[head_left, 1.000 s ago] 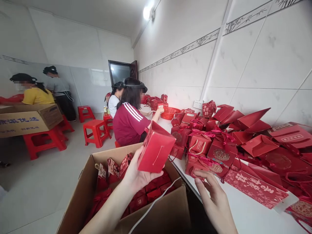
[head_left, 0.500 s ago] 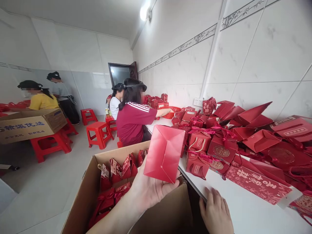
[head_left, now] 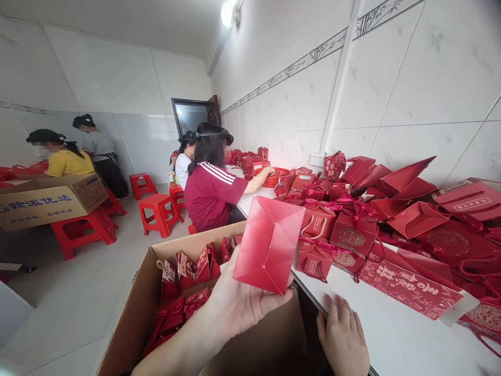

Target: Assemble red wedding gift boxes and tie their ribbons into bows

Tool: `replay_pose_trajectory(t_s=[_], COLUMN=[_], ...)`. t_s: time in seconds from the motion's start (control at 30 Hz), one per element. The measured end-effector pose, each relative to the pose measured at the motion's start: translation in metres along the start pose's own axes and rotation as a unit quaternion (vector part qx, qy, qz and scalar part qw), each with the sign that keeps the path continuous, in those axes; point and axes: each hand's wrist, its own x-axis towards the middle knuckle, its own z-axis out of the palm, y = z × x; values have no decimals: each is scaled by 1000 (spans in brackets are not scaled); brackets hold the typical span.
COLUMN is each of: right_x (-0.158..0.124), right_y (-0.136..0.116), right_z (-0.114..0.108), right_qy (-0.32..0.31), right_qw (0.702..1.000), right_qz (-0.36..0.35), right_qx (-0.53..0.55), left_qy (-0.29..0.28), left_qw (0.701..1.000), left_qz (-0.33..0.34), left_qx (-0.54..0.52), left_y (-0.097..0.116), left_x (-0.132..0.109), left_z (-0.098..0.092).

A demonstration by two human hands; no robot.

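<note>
My left hand is closed around a red gift box, lifted above the open carton with its plain folded bottom facing me. The fingers behind the box are hidden. My right hand lies flat on the edge of the white table, fingers stretched out and holding nothing. Inside the cardboard carton, several red gift boxes with ribbons and cords stand at its left and far sides. A long red printed box lies on the table to the right of my right hand.
Red gift boxes are heaped along the wall on the table. A co-worker in a maroon shirt sits beyond the carton, one hand at a red basket. Red stools and another carton stand to the left.
The gift box in my left hand has shifted slightly right. My right hand stays on the table edge. The co-worker's forearm by the basket has lifted a little.
</note>
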Motion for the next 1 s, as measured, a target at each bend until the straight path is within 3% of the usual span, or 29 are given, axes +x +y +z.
replay_pose_trajectory(t_s=[0.1, 0.2, 0.27, 0.33, 0.37, 0.43, 0.53, 0.6, 0.63, 0.7, 0.77, 0.83, 0.9, 1.0], right_x=[0, 0, 0, -1, -1, -2, -2, -3, -3, -4, -4, -5, -5, -6], right_y=[0, 0, 0, 0, 0, 0, 0, 0, 0, 0, 0, 1, 1, 1], right_z=[0, -1, -1, 0, 0, 0, 1, 2, 2, 3, 3, 2, 2, 3], right_qy=[1, 3, 5, 7, 8, 8, 10, 9, 9, 6, 2, -2, -4, -3], right_qw=[1000, 1000, 1000, 1000, 1000, 1000, 1000, 1000, 1000, 1000, 1000, 1000, 1000, 1000], right_qz=[1, -2, -3, -3, -3, -4, -5, -5, -5, -4, -3, -3, -3, 0], right_qx=[-2, -2, -2, -3, -3, -1, 0, 0, -1, 0, 5, 9, 11, 10], left_qy=[-24, -11, 4, 17, 22, 32, 56, 66, 65, 64, 72, 86, 88, 62], left_qw=[1000, 999, 994, 972, 948, 875, 724, 634, 602, 574, 581, 619, 687, 811], left_qz=[-7, 6, 60, 170, 234, 348, 458, 511, 534, 557, 558, 551, 532, 426], left_qx=[16, 45, 88, 162, 213, 336, 513, 576, 590, 597, 588, 553, 487, 397], left_y=[1, 3, 4, 4, 5, 6, 10, 12, 13, 14, 13, 12, 11, 11], left_x=[0, 0, 2, 4, 6, 8, 11, 11, 11, 9, 6, 4, 3, 3], left_z=[-2, -4, -6, -10, -13, -19, -28, -31, -31, -29, -25, -20, -16, -13])
